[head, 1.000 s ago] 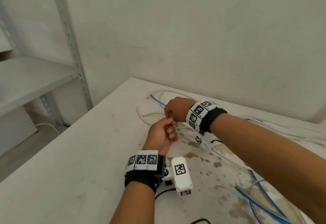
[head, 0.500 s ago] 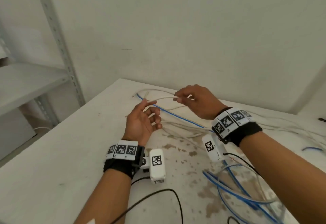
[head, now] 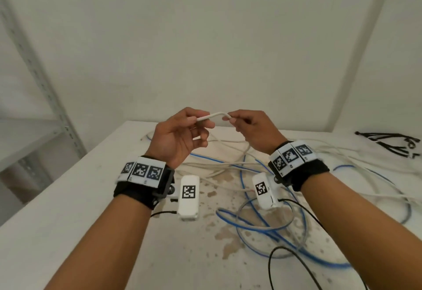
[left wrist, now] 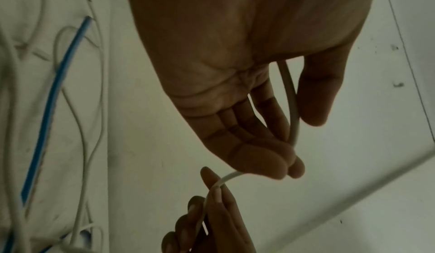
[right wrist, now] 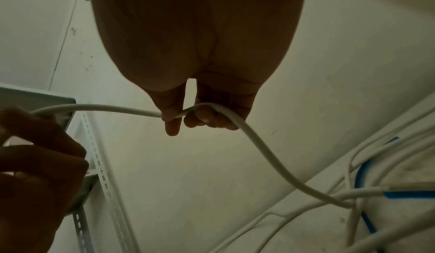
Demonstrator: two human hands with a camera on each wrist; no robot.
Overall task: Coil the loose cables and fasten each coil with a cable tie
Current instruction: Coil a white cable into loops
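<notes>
Both hands are raised above the table and hold one white cable (head: 213, 116) between them. My left hand (head: 182, 133) pinches its end between thumb and fingers; in the left wrist view the cable (left wrist: 292, 104) runs along the fingers under the thumb. My right hand (head: 247, 127) pinches the same cable a short way along it, and the right wrist view shows the cable (right wrist: 259, 141) passing through thumb and fingers and falling to the tangle below. Loose white cables (head: 228, 164) and blue cables (head: 255, 225) lie tangled on the table. Black cable ties (head: 392, 143) lie at the far right.
The white table (head: 68, 232) is stained brown near its middle. A grey metal shelf rack (head: 41, 97) stands at the left beside the table. A plain wall rises behind the table's far edge. Thin black leads (head: 294, 257) run from the wrist cameras over the near table.
Both hands have lifted from the table toward me. The left hand, earlier open-palmed under the cable, now pinches its end; the right hand keeps its hold close beside it.
</notes>
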